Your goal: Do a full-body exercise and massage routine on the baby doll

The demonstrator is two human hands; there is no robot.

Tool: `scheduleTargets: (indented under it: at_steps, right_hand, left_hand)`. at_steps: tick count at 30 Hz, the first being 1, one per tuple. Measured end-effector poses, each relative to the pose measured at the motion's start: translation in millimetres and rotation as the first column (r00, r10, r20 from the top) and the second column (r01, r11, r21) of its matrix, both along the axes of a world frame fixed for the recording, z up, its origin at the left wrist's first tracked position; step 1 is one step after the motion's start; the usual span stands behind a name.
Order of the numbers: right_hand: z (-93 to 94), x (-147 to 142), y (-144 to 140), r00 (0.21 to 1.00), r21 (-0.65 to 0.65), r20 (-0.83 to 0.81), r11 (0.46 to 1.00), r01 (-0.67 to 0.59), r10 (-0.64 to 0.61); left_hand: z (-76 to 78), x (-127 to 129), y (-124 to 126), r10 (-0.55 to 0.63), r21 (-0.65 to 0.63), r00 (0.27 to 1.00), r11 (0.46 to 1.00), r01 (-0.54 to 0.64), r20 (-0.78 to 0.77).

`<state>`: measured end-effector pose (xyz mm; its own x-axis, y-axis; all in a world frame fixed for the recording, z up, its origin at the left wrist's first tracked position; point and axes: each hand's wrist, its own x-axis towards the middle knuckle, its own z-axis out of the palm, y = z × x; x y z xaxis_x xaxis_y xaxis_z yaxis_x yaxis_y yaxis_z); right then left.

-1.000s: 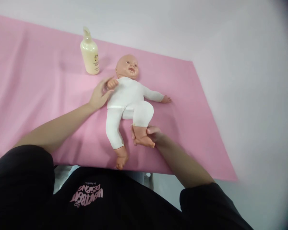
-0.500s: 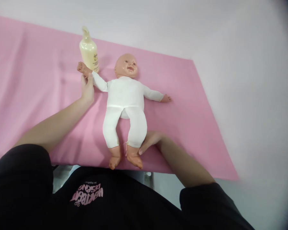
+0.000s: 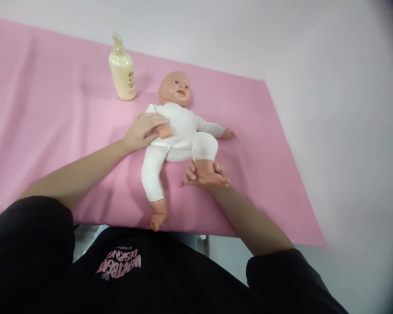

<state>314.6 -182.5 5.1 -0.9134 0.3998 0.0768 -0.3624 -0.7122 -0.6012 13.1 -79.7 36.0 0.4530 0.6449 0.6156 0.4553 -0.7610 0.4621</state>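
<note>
A baby doll (image 3: 183, 117) in a white cloth body lies on its back, head away from me. My left hand (image 3: 143, 131) wraps round the doll's forearm on the left side and holds it folded across the belly, the doll's small fist showing past my fingers. Under the doll's raised right-side leg, my right hand (image 3: 199, 174) grips the ankle from behind; that knee is bent up toward the belly. The other leg lies stretched toward me, and the far arm is spread out to the right.
A pale yellow pump bottle (image 3: 122, 76) stands beyond my left hand, beside the doll's head. The pink sheet (image 3: 265, 183) covers the table, its near edge close to my body. A white wall (image 3: 340, 109) rises behind and to the right.
The doll's left-side arm has come from outstretched to folded over its belly in my left hand. My right hand has lifted the right-side leg, bending its knee up.
</note>
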Motion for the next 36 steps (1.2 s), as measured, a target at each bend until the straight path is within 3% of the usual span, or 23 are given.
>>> scheduleTargets:
  at_steps: [1, 3, 6, 9, 12, 14, 17, 22, 25, 27, 29, 31, 34, 36]
  right_hand:
    - [5.2, -1, -2, 0.988, -0.013, 0.073, 0.990, 0.139, -0.138]
    - [15.3, -4, -8, 0.938, 0.005, 0.191, 0.955, 0.295, -0.291]
    - [24.8, -9, -14, 0.899, 0.025, 0.293, 0.942, 0.334, -0.327]
    - [25.7, -11, -15, 0.906, 0.044, 0.283, 0.948, 0.315, -0.315]
    - [20.4, -6, -15, 0.963, 0.061, 0.179, 0.979, 0.195, -0.203]
    - [16.6, -2, -16, 0.995, 0.080, 0.084, 0.996, 0.045, -0.052]
    - [17.7, 0, -18, 0.988, 0.113, 0.045, 0.982, -0.152, 0.148]
    - [41.7, -7, -19, 0.897, 0.216, 0.355, 0.910, -0.353, 0.264]
    - [53.8, -8, -19, 0.846, 0.210, 0.466, 0.896, -0.391, 0.260]
    - [55.9, -8, -19, 0.840, 0.203, 0.473, 0.896, -0.395, 0.263]
    - [53.7, -7, -18, 0.849, 0.214, 0.455, 0.893, -0.396, 0.267]
    - [48.4, -6, -15, 0.863, 0.236, 0.411, 0.880, -0.412, 0.294]
    - [36.7, -6, -11, 0.869, 0.275, 0.278, 0.833, -0.480, 0.409]
    - [27.3, -5, -11, 0.863, 0.282, 0.147, 0.816, -0.505, 0.484]
  left_hand:
    - [2.0, 1, -1, -0.028, 0.001, 0.999, 1.000, 0.028, -0.046]
    - [4.7, 3, -1, -0.050, -0.001, 0.994, 0.999, 0.050, -0.097]
    - [6.9, 3, 0, -0.060, 0.000, 0.991, 0.998, 0.060, -0.119]
    - [8.4, 3, -3, -0.034, -0.020, 0.995, 0.999, 0.033, -0.097]
    - [6.5, 2, -3, 0.034, -0.039, 0.999, 0.999, -0.035, -0.006]
    - [1.3, -1, 2, 0.100, -0.059, 0.989, 0.994, -0.094, 0.106]
    - [-12.1, -9, 20, 0.195, -0.129, 0.927, 0.978, -0.161, 0.321]
    - [-31.5, -27, 55, 0.306, -0.311, 0.707, 0.942, -0.128, 0.637]
    - [-34.1, -32, 62, 0.453, -0.500, 0.586, 0.861, -0.092, 0.672]
    - [-33.5, -33, 62, 0.517, -0.560, 0.543, 0.823, -0.100, 0.662]
    - [-33.2, -32, 60, 0.522, -0.562, 0.546, 0.820, -0.110, 0.655]
    - [-34.4, -33, 59, 0.484, -0.527, 0.595, 0.842, -0.116, 0.642]
    - [-37.4, -34, 60, 0.343, -0.374, 0.734, 0.918, -0.131, 0.586]
    - [-37.6, -33, 57, 0.242, -0.249, 0.856, 0.958, -0.138, 0.456]
